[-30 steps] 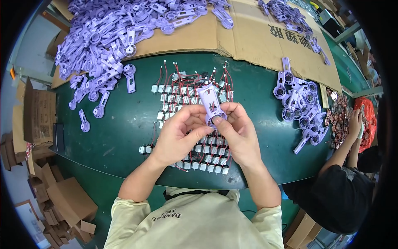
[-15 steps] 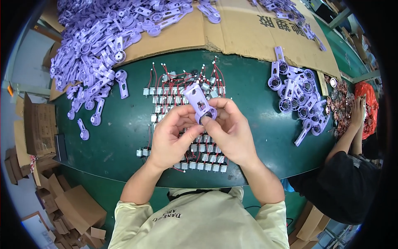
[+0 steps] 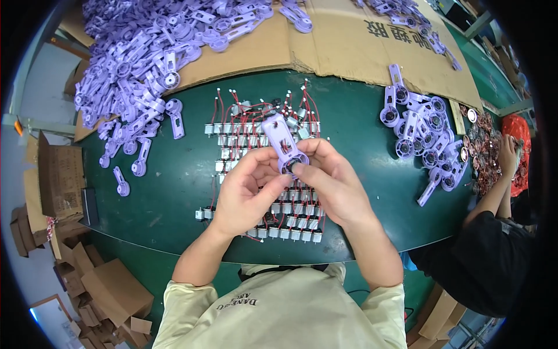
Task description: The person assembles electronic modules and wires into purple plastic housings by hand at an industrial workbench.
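The purple housing (image 3: 275, 130) is sitting between both hands, above the rows of motors, its slotted arm leaning toward 11 o'clock and its ring end pointing toward 5 o'clock. A dark part (image 3: 289, 166) is showing inside the ring; the right thumb is partly covering it, so its seating cannot be confirmed.

Grip: the left hand (image 3: 244, 189) is pinching the ring end between thumb and curled fingers. The right hand (image 3: 336, 186) is pinching the same end, with its thumb lying over the ring. Fingertips behind the housing are hidden.

Caution: off-centre thumb pressure could be tilting the dark part in the ring. A slackening left pinch could let the housing twist or drop onto the motors. Red strands are showing through the slot; whether they belong to the housing or are lying behind it cannot be told. If they are caught, pulling could strain them.

Surroundings, from the housing: silver motors (image 3: 295, 222) with red wires are standing in rows toward 6 o'clock, on the green table (image 3: 145, 215). A heap of purple housings (image 3: 131, 67) is lying at 10 o'clock. A smaller pile (image 3: 430, 136) is lying at 3 o'clock; beyond it, a co-worker's hand (image 3: 508, 156) is working near copper-coloured parts (image 3: 481, 154).
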A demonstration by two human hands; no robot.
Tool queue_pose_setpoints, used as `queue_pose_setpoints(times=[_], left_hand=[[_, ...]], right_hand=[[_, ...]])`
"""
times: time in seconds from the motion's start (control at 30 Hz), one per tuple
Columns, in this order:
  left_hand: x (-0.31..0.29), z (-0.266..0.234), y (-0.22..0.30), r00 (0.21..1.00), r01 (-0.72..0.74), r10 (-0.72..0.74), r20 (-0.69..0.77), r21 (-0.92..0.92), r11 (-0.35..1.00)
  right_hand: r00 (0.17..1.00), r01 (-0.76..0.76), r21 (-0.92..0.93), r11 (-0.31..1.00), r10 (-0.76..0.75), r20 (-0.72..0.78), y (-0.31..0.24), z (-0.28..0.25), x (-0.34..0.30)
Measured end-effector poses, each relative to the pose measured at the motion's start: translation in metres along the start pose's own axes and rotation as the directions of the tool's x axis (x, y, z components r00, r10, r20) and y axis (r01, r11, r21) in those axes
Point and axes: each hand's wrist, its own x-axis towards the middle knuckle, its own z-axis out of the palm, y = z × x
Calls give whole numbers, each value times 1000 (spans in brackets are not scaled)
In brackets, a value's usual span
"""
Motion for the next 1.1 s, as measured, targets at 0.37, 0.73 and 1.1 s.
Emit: queue_pose_setpoints(times=[0.37, 0.73, 1.1], left_hand=[[1, -8, -7, 991, -131, 132, -22, 64, 989], [0, -9, -7, 984, -172, 176, -32, 91, 981], [1, -7, -3, 964, -257, 266, 12, 296, 920]], right_hand=[[987, 162, -135, 977, -160, 27, 9, 12, -4], [990, 140, -48, 989, -139, 31, 10, 15, -4], [990, 142, -124, 982, -138, 39, 3, 7, -3]])
